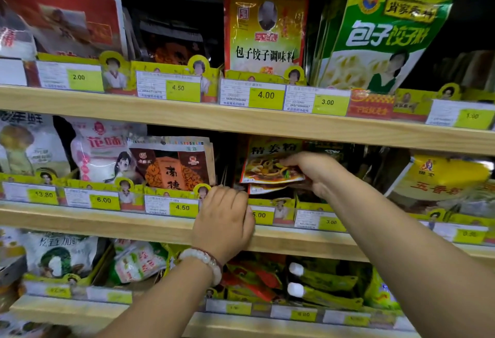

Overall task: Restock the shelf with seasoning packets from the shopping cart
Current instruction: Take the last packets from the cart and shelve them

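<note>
On the middle wooden shelf (267,238), my right hand (314,171) grips a yellow and red seasoning packet (267,162) by its lower right corner, holding it upright in its slot; more packets of the same kind sit just below and behind it. My left hand (223,220), with a bead bracelet at the wrist, has its fingers curled over the yellow front divider beside that slot, next to the 4.50 price tag (183,207). The shopping cart is not in view.
Three wooden shelves hold rows of packets behind yellow dividers with price tags. A brown packet (171,166) stands left of my hands, a yellow one (439,179) to the right. Green and yellow packets (375,40) fill the top shelf; mixed packets fill the bottom one.
</note>
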